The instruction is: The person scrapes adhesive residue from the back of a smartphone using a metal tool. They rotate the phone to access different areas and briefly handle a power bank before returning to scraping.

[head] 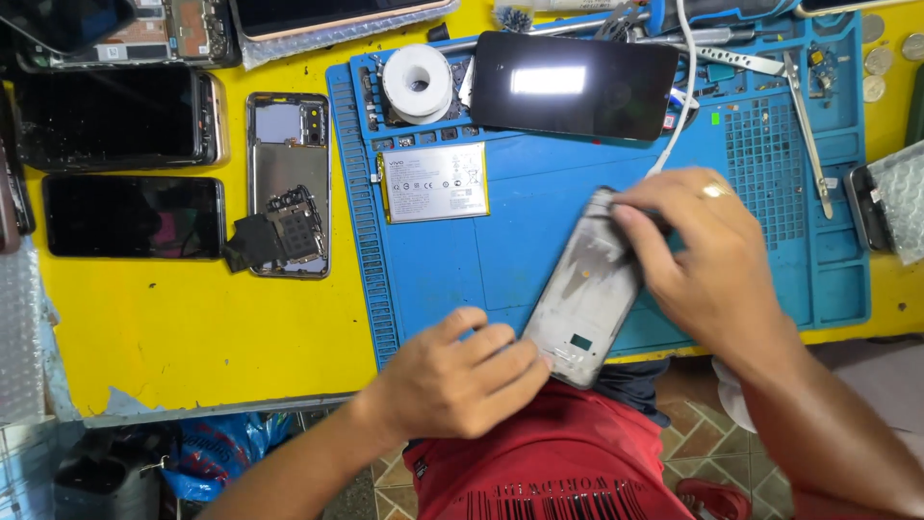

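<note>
An opened phone frame [582, 294], silver-grey inside, lies tilted across the near edge of the blue work mat [462, 279]. My left hand [462, 376] grips its lower end with the fingers curled on the edge. Over the frame's upper end rests my right hand [707, 260], a ring on one finger, fingertips pressed on the top corner. What sits under those fingertips is hidden. A white cable [681, 96] runs down from the far edge toward my right hand.
On the mat lie a flat battery [435, 182], a roll of white tape [418, 82], a dark phone screen [575, 85] and tweezers [807, 130]. On the yellow table [192, 327] to the left are several phones and an opened phone body [289, 183].
</note>
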